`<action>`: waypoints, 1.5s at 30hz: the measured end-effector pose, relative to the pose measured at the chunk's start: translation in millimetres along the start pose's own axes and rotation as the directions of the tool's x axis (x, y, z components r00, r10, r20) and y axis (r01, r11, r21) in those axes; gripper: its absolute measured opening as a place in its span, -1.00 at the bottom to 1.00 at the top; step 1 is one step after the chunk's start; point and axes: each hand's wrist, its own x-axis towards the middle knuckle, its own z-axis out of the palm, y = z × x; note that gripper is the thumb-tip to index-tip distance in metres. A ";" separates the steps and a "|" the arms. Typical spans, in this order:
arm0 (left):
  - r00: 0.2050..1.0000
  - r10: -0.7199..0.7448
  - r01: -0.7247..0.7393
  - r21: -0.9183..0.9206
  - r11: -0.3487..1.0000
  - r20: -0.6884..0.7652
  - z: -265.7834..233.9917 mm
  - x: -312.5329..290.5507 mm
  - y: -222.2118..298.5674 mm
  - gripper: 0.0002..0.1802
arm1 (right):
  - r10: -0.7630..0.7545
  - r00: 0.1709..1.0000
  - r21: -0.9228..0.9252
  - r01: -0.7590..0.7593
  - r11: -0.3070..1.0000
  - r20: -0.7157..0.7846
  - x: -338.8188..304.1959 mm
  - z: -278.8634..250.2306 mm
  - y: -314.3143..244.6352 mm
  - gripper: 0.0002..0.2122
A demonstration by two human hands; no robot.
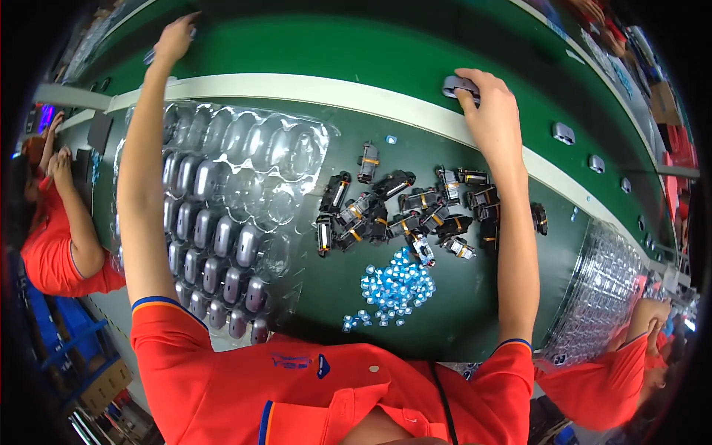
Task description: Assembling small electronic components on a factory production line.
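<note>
Your right hand (486, 111) grips a grey mouse shell (458, 86) at the conveyor belt (356, 52) edge. Your left hand (175, 38) reaches far onto the belt; its grip cannot be told. Black parts (404, 208) and blue pieces (394, 285) lie on the bench (334, 297), within reach beside the clear tray (222, 208).

Factory assembly line: green conveyor belt (356, 55) carrying grey mouse shells (564, 133), clear blister tray (222, 215) of shells, pile of small black parts (408, 211), co-workers in matching orange shirts (52, 252) alongside.

Tray (222, 185) left; clips (400, 211) right; beads (394, 288) probably nearer.
</note>
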 end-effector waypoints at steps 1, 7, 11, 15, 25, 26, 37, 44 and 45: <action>1.000 0.026 -0.026 -0.007 1.000 0.000 6.8 -2.5 -19.0 -0.61 | -0.033 0.999 0.014 0.033 0.999 0.020 0.3 0.5 -3.3 -0.75; 0.973 -0.015 0.086 -0.302 0.949 0.229 -7.9 -6.7 -18.2 -0.60 | -0.137 0.990 0.041 0.135 0.990 0.035 -18.8 -25.1 -29.7 -0.77; 0.960 0.001 0.103 -0.357 0.928 0.281 -21.2 -22.4 -10.1 -0.62 | -0.058 0.953 0.156 0.011 0.988 0.296 -39.9 -22.9 -83.5 -0.78; 0.982 -0.025 0.100 -0.405 0.909 0.188 -29.4 -45.1 -0.6 -0.64 | -0.160 0.943 -0.039 0.179 0.983 0.292 -57.0 3.3 -113.3 -0.76; 0.977 -0.215 0.122 -0.823 0.555 0.000 -81.8 -59.8 140.1 -0.62 | -0.162 0.925 0.342 0.037 0.939 0.344 -51.3 5.8 -121.3 -0.77; 0.972 -0.229 0.152 -0.895 0.420 0.057 -108.7 -64.5 171.5 -0.63 | -0.094 0.937 0.474 -0.083 0.876 0.336 -43.9 -0.3 -117.6 -0.77; 0.990 0.117 0.075 -0.997 0.019 0.077 -163.7 -112.7 321.4 -0.61 | -0.074 0.996 0.843 0.007 0.538 0.039 -19.0 -14.1 -103.5 -0.63; 0.974 0.151 0.169 -0.985 0.030 0.171 -174.4 -120.8 335.2 -0.56 | 0.000 0.998 0.786 0.055 0.616 -0.070 -25.1 -13.1 -110.8 -0.67; 0.973 0.146 0.176 -0.984 0.031 0.179 -175.2 -121.0 335.8 -0.56 | -0.001 0.997 0.786 0.057 0.615 -0.071 -25.8 -12.9 -111.7 -0.67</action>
